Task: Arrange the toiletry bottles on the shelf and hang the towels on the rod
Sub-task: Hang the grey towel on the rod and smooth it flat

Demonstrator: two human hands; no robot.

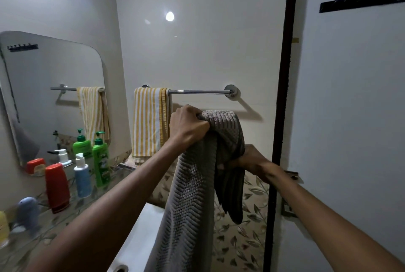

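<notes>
Wall: a plain pale wall (pixel 208 52) fills the middle of the view, with a bright round light reflection high on it.
Door frame: a dark vertical strip (pixel 285 74) runs top to bottom at the right, with a black hook rail (pixel 359 2) on the surface beyond it.
Mirror: a rounded mirror (pixel 43 79) at the left reflects the rod, the striped towel and some bottles.
Shelf: a leaf-patterned glass shelf (pixel 122 172) under the mirror.
Grey towel: a ribbed grey towel (pixel 192 195) is held up in front of the rod and just below it, bunched at the top, its long end hanging down; it is not on the rod.
Striped towel: a yellow-and-white striped towel (pixel 150 120) is draped over the rod's left end.
Rod: a chrome rod (pixel 197 91) on the wall, its right part bare.
Left hand: the left hand (pixel 188 124) is clenched tight on the grey towel's top fold.
Right hand: the right hand (pixel 249 159) is closed on the towel's lower right fold, fingers tucked into the cloth.
Bottles: 3 stand upright in a row on the shelf, namely a red bottle (pixel 57 186), a blue pump bottle (pixel 82 177) and a green pump bottle (pixel 101 162).
</notes>
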